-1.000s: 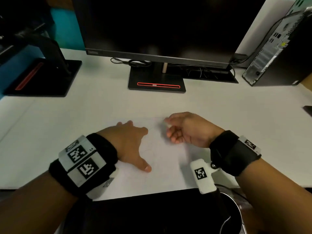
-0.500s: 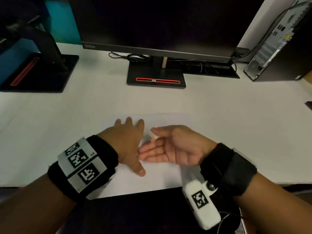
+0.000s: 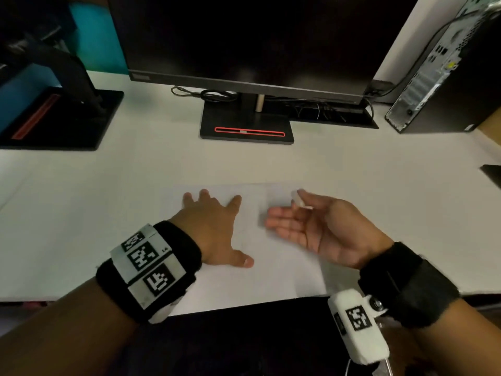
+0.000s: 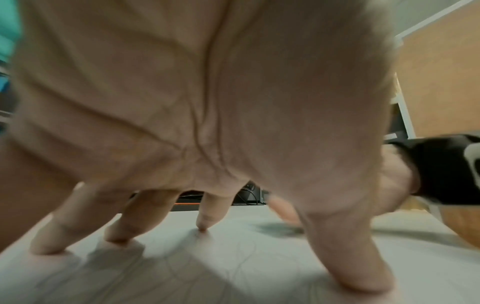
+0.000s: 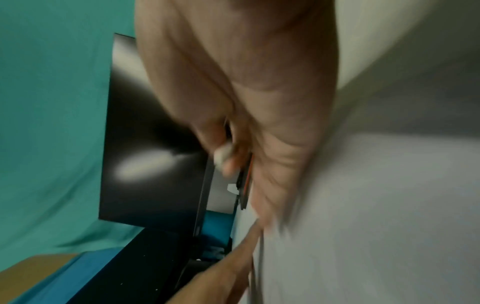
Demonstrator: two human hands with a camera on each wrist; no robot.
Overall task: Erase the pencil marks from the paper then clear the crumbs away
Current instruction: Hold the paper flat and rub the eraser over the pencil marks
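Observation:
A white sheet of paper [image 3: 282, 256] lies on the white desk [image 3: 379, 199] near its front edge. Faint pencil lines [image 4: 246, 265] show on it under my left hand. My left hand [image 3: 227, 232] presses flat on the sheet's left half with its fingers spread. Just above the sheet's right half, my right hand [image 3: 306, 213] is turned palm inward. Its thumb and forefinger pinch a small white eraser [image 3: 300, 201], while its other fingers [image 3: 273, 222] stretch straight toward the left hand. The right wrist view is blurred, with the eraser [image 5: 223, 154] at the fingertips. No crumbs can be made out.
A dark monitor stands at the back on a black base [image 3: 246, 128], with cables [image 3: 211, 95] behind it. A second black stand [image 3: 54, 118] is at the back left and a computer tower [image 3: 444, 77] at the back right. A dark object [image 3: 492, 172] sits at the right edge.
My right hand turned from knuckles-up to palm inward, straightened its lower fingers and swept right, away from the left hand, still pinching the eraser. The left hand stayed pressed on the paper.

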